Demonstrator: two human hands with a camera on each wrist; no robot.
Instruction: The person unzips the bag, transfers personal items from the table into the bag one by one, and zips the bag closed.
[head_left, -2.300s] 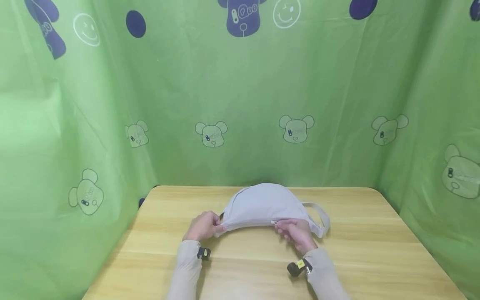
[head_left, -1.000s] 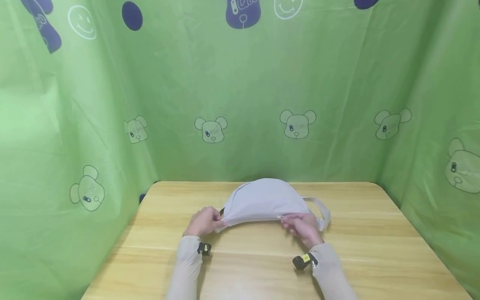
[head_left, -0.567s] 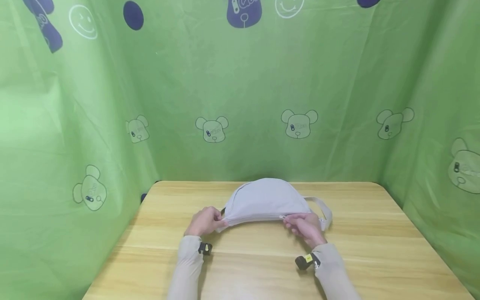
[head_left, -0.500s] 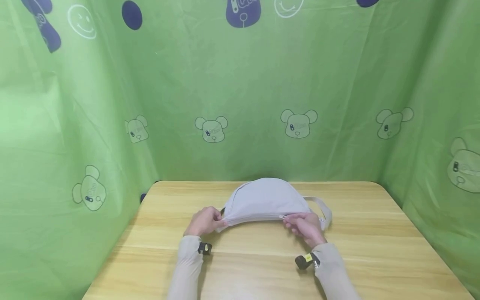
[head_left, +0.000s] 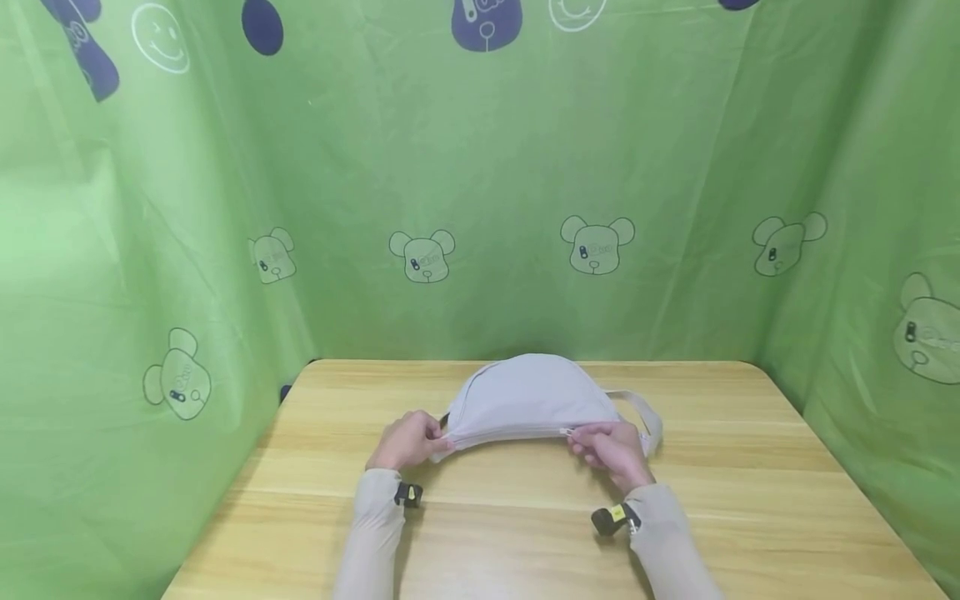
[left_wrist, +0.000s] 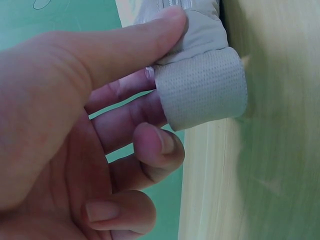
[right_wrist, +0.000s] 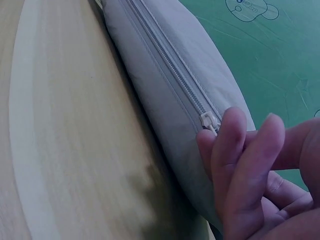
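Note:
A pale grey waist bag (head_left: 532,396) lies on the table, its curved top toward the back curtain and its zipper (right_wrist: 170,62) along the near edge. My left hand (head_left: 408,442) grips the bag's left end, thumb on top, beside the webbing strap loop (left_wrist: 202,87) that shows in the left wrist view. With thumb and finger my right hand (head_left: 611,450) pinches the small pull at the zipper slider (right_wrist: 209,120), toward the bag's right end. From the slider back toward the left, the zipper teeth run meshed together. The fingers hide the zipper's right end.
A strap (head_left: 641,412) loops out at the bag's right end. The wooden table (head_left: 495,525) has rounded far corners, and a green patterned curtain (head_left: 495,308) hangs round its back and sides. Small black cameras sit on both wrists.
Since the earliest frame my right hand has drawn the zipper slider a little to the right along the bag. The left hand keeps its grip; over the last half second almost nothing moves.

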